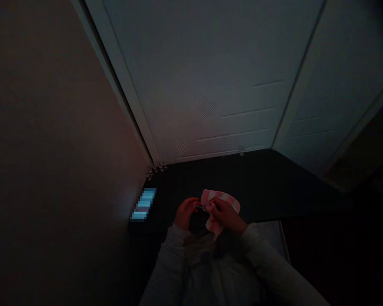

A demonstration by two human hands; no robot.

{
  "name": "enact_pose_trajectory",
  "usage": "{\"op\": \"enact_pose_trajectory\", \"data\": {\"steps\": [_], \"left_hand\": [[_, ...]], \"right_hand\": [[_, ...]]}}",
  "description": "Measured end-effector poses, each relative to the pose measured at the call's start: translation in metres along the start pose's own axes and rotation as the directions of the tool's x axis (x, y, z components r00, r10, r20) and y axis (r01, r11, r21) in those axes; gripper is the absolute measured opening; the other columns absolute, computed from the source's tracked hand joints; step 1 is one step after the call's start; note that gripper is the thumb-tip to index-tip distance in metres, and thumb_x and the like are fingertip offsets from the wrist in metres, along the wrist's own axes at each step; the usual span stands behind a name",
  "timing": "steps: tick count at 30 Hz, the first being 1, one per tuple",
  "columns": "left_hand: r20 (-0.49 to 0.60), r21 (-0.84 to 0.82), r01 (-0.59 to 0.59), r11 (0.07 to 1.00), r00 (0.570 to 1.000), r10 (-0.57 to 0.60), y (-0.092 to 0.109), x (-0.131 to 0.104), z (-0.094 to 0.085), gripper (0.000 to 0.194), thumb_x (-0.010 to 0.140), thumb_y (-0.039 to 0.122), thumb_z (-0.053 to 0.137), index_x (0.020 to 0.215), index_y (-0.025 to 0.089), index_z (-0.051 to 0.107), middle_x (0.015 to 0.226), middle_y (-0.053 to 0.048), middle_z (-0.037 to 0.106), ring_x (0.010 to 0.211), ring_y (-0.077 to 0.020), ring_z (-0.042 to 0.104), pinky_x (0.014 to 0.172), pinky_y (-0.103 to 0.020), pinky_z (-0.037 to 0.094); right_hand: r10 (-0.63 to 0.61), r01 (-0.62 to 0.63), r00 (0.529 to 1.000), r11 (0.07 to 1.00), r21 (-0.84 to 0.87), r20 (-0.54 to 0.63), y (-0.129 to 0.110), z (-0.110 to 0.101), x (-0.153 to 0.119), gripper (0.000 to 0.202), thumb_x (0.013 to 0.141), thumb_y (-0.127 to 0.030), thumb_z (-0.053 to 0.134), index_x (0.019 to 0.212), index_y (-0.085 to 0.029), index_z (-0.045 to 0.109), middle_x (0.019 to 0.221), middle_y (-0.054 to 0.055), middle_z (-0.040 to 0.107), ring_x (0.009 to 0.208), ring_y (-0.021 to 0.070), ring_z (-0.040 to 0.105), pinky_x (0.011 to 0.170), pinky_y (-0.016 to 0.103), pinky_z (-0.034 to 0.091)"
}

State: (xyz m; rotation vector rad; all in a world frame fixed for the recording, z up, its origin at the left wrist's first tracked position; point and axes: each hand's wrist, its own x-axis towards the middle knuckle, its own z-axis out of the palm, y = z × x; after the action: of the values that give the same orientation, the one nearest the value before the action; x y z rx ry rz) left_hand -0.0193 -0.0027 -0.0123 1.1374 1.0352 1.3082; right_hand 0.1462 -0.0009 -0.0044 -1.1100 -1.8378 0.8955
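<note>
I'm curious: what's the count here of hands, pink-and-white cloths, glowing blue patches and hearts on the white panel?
Hands, left hand and right hand: 2
Pink-and-white cloth: 1
Glowing blue patch: 1
Hearts, upper heart and lower heart: 2
Total: 6

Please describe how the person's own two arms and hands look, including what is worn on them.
Both arms wear long, loose sleeves of a pale greyish cloth, creased and bunched near the wrists. The left hand and the right hand are bare, with no glove. The light is too dim to tell whether there are rings or markings.
</note>
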Motion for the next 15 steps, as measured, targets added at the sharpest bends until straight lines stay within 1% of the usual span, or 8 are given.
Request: {"op": "enact_pose_trajectory", "data": {"steps": [3,8,15], "left_hand": [[0.002,0.009,-0.006,1.0,1.0,0.006,0.0,-0.0005,0.0002,0.025,0.068,0.03,0.054,0.088,0.015,0.057,0.08,-0.005,0.061,0.063,-0.011,0.052,0.058,-0.023,0.038],[0.012,0.004,-0.004,1.0,1.0,0.004,0.0,-0.0003,-0.0003,0.025,0.068,0.03,0.055,0.088,0.015,0.057,0.08,-0.005,0.061,0.065,-0.0119,0.053,0.059,-0.024,0.038],[-0.003,0.016,0.003,1.0,1.0,-0.003,0.0014,-0.0005,0.0002,0.026,0.067,0.031,0.055,0.087,0.014,0.057,0.079,-0.005,0.062,0.063,-0.0112,0.052,0.058,-0.024,0.037]], "right_hand": [[0.001,-0.001,1.0,1.0,-0.003,0.005,-0.0001,-0.0003,0.0002,0.019,0.074,-0.03,0.042,0.077,-0.016,0.055,0.064,-0.001,0.053,0.057,0.0108,0.046,0.051,0.021,0.033],[0.015,-0.016,1.0,1.0,0.013,0.016,0.0014,0.0001,0.0005,0.02,0.074,-0.031,0.041,0.077,-0.016,0.054,0.064,-0.001,0.052,0.057,0.0107,0.046,0.05,0.021,0.033],[0.002,-0.002,1.0,1.0,0.019,0.01,0.0015,-0.0008,0.0004,0.016,0.071,-0.024,0.042,0.078,-0.016,0.054,0.067,-0.001,0.053,0.06,0.0113,0.048,0.054,0.021,0.034]]}}
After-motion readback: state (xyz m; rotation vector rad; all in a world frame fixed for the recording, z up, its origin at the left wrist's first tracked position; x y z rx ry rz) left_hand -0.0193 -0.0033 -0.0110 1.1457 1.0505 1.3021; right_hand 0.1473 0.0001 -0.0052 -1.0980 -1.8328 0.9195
